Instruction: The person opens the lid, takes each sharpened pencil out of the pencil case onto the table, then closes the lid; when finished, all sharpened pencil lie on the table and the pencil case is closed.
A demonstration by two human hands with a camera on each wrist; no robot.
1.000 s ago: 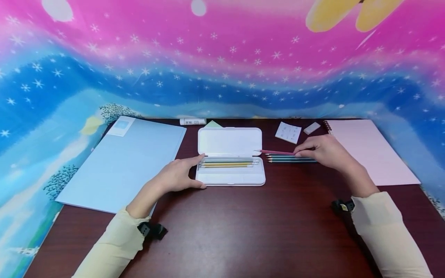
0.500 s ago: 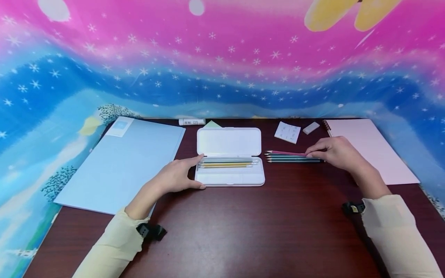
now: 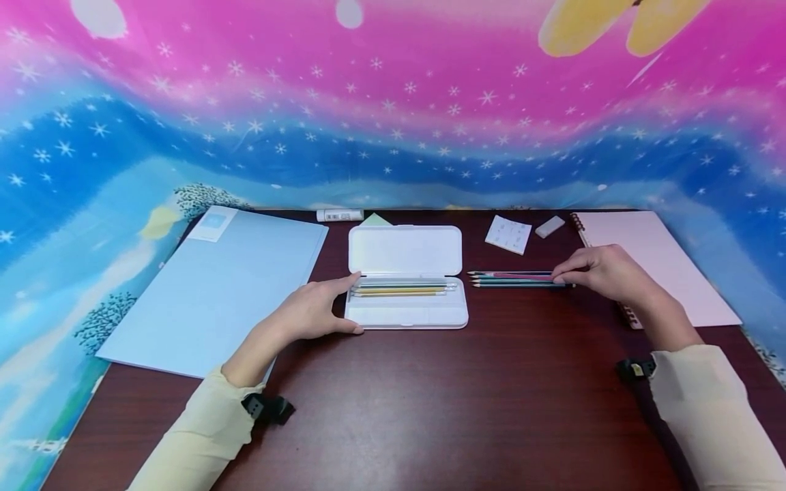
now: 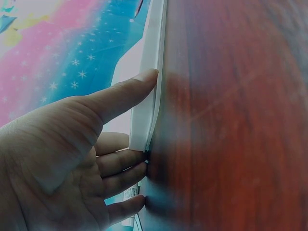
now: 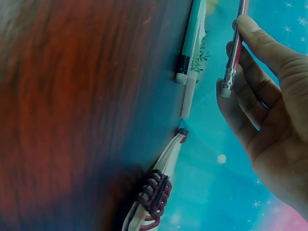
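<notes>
The case point(image 3: 405, 276) lies open mid-worktop point(image 3: 430, 409), lid back toward 12 o'clock; about 3 pencils already lie in its tray; the left hand point(image 3: 310, 310) steadies its 9 o'clock end, thumb and straight fingers pressed to the edge; at 3 o'clock the right hand point(image 3: 604, 273) pinches the pink pencil point(image 3: 522, 276) above 3 teal pencils point(image 3: 516, 283), all 4 not yet in the case.

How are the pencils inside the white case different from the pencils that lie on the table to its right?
The pencils in the case are yellowish and pale, lying in the open tray; the loose pencils are teal and pink, on the bare table. No hand touches the case pencils, only the left hand on the case edge, while the right hand pinches the pink one. Both groups lie parallel, left to right.
</notes>
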